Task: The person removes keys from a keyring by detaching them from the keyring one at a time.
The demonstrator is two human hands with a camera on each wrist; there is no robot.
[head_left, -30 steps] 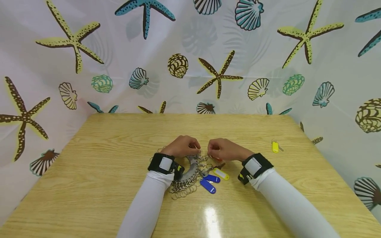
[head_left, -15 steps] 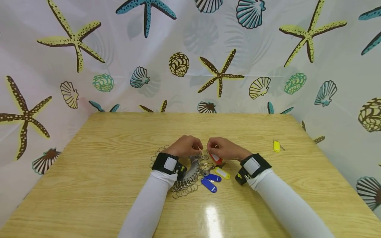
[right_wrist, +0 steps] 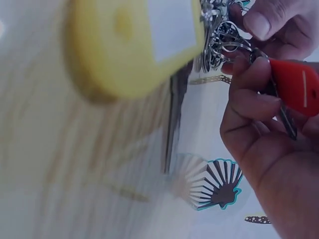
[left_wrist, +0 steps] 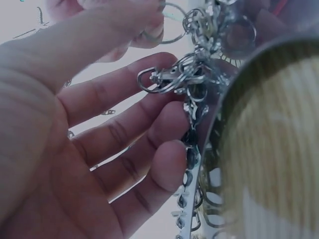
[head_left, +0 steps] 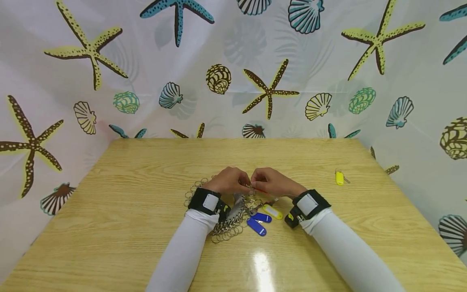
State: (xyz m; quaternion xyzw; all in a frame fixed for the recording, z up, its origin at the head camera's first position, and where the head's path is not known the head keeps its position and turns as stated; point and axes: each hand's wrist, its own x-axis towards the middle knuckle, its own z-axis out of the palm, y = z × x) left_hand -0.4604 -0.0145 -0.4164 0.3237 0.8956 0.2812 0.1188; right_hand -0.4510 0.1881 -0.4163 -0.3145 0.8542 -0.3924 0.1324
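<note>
My left hand point(head_left: 245, 183) and right hand point(head_left: 255, 184) meet fingertip to fingertip over a curved metal key holder point(head_left: 236, 207) hung with several rings. The right hand point(right_wrist: 249, 99) pinches a red key tag point(right_wrist: 296, 87) with its key, held against the cluster of rings point(right_wrist: 219, 40). In the left wrist view, thumb and forefinger of the left hand point(left_wrist: 144, 30) pinch a small ring point(left_wrist: 172, 25) above a snap clasp point(left_wrist: 167, 79); the other fingers lie loosely spread. Two blue tags point(head_left: 256, 226) and a yellow tag point(head_left: 273, 211) lie on the table beside the holder.
The wooden table point(head_left: 146, 170) is walled on three sides by a curtain printed with shells and starfish point(head_left: 270, 91). A separate yellow tag with a key point(head_left: 339, 178) lies far right. Loose rings point(head_left: 193, 190) spread out left of my left wrist.
Both hands have drawn together until their fingertips touch. The red tag, hanging below the right hand half a second ago, now sits up between the hands and is mostly hidden.
</note>
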